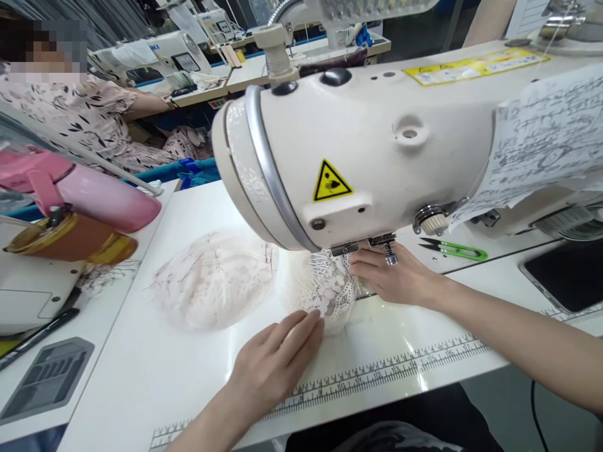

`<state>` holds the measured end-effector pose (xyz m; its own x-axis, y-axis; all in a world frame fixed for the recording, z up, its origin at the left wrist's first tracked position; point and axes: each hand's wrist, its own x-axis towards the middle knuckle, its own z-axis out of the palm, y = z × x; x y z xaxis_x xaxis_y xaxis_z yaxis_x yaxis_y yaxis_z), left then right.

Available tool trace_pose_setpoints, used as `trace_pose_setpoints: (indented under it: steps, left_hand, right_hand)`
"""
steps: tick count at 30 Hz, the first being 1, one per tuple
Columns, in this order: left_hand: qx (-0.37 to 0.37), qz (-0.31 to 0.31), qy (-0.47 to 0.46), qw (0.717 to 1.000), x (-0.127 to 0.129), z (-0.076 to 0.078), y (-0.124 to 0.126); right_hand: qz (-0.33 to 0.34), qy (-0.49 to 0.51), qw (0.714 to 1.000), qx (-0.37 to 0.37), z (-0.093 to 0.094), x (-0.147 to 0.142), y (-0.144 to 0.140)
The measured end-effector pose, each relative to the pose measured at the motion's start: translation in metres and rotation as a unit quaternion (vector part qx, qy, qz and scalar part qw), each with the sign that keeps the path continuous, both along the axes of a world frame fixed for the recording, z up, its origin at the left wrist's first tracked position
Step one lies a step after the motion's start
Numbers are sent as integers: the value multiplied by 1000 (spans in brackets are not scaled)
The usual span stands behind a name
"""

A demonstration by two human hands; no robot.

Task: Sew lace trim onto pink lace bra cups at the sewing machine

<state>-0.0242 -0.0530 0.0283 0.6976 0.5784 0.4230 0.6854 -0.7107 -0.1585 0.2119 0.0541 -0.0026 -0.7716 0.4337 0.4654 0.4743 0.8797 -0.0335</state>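
Note:
A white lace piece [330,285] lies on the white table under the head of a cream sewing machine [367,138]. My left hand [277,358] rests flat on the table, fingertips pressing the near edge of the lace. From the right, my right hand [396,276] reaches in under the machine head, fingers laid on the lace close to the presser foot [390,251]. The needle itself is hidden by the machine head. A heap of pale lace pieces [214,279] sits left of the machine.
Green thread snips [455,251] lie right of the machine, a dark phone [568,276] beyond them. Printed paper [541,138] hangs on the machine arm. A pink bottle [94,191] and amber container [70,238] stand at left. Another person [89,119] sits behind. A ruler strip [377,370] edges the table.

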Motion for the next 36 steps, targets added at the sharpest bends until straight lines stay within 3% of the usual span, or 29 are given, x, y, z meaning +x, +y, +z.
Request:
trace_pose_setpoints:
  steps: [3, 5, 9, 13, 19, 23, 26, 30, 36]
  left_hand:
    - [-91, 101, -85, 987, 4, 9, 0]
    - [-124, 130, -98, 979, 7, 18, 9]
    - [-125, 64, -8, 990, 13, 23, 39]
    - [-53, 31, 47, 997, 21, 8, 59]
    - [52, 34, 34, 998, 27, -5, 58]
    - [73, 39, 13, 996, 26, -6, 56]
    - [46, 29, -16, 998, 24, -12, 57]
    - [-60, 23, -16, 998, 20, -25, 59]
    - [-98, 33, -10, 995, 15, -30, 62]
  right_hand:
    - [-5, 33, 999, 8, -4, 0, -4]
    - [-7, 52, 998, 25, -7, 0, -5]
    - [5, 45, 998, 47, -8, -1, -1]
    - [18, 32, 998, 47, -4, 0, 0]
    - [-68, 44, 995, 61, -3, -2, -10]
    - [-8, 22, 998, 60, -3, -4, -9]
    - [-8, 28, 997, 67, -2, -5, -7]
    - [-24, 22, 996, 88, -5, -5, -7]
    - [40, 29, 999, 14, -15, -6, -4]
